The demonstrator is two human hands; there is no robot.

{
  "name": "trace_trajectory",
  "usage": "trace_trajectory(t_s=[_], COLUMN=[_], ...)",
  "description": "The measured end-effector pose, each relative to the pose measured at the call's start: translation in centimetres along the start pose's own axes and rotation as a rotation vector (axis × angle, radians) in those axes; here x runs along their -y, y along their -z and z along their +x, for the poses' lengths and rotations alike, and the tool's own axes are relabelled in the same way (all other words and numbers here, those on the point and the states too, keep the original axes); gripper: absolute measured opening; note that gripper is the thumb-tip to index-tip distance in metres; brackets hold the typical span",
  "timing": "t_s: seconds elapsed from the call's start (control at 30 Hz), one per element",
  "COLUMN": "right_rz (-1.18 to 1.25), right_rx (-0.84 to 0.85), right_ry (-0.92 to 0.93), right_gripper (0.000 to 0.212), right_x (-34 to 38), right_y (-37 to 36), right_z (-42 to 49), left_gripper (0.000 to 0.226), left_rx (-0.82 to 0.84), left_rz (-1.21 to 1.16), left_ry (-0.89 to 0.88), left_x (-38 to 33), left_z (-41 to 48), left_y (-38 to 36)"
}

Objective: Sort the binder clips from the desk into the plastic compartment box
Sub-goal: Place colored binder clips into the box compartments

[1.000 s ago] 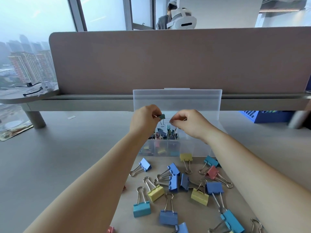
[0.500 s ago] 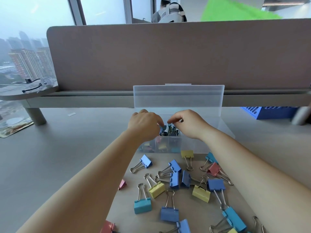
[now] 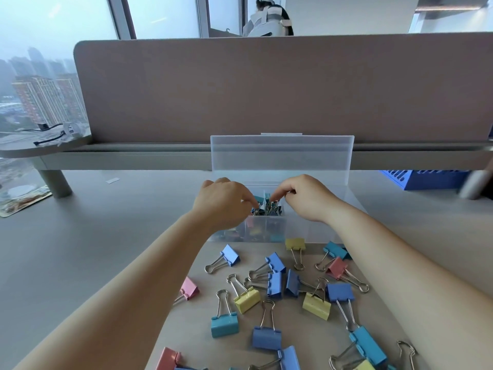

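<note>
A clear plastic compartment box stands mid-desk with its lid upright. Its middle compartment holds a heap of small binder clips. My left hand reaches into that compartment from the left, fingertips pinched on a small teal binder clip. From the right, my right hand pinches down onto the same heap; what it grips is mostly hidden. Several large binder clips in blue, yellow, teal and pink lie on the desk in front of the box.
A beige mat lies under the large clips. Behind the box runs a raised shelf with a leg and a tall divider panel. A blue tray sits at the right, and a person stands beyond the divider.
Both hands have dropped from above the box down into its middle compartment, carrying the small teal clip with them. The view has tilted slightly, showing more of the desk.
</note>
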State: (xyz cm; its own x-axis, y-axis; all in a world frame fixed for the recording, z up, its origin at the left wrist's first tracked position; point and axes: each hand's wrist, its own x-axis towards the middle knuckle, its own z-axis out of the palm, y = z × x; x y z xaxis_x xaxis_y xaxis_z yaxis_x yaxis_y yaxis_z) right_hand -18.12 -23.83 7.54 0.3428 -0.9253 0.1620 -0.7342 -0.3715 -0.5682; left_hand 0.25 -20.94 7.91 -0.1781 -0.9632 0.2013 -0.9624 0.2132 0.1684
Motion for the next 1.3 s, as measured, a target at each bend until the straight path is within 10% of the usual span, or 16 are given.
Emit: trace_trajectory(t_s=[1.0, 1.3], right_rz=[-0.428, -0.082], right_rx=[0.089, -0.192], right_ry=[-0.025, 0.095], right_gripper=[0.064, 0.029], right_x=[-0.4, 0.6], right_y=[-0.6, -0.3], right_z=[0.6, -3.8], left_gripper=[0.032, 0.025], left_rx=[-0.091, -0.222], left_rz=[-0.141, -0.449], left_ry=[-0.009, 0.119], left_x=[0.0, 3.1], left_z=[-1.6, -6.8], left_y=[-1.6, -0.8])
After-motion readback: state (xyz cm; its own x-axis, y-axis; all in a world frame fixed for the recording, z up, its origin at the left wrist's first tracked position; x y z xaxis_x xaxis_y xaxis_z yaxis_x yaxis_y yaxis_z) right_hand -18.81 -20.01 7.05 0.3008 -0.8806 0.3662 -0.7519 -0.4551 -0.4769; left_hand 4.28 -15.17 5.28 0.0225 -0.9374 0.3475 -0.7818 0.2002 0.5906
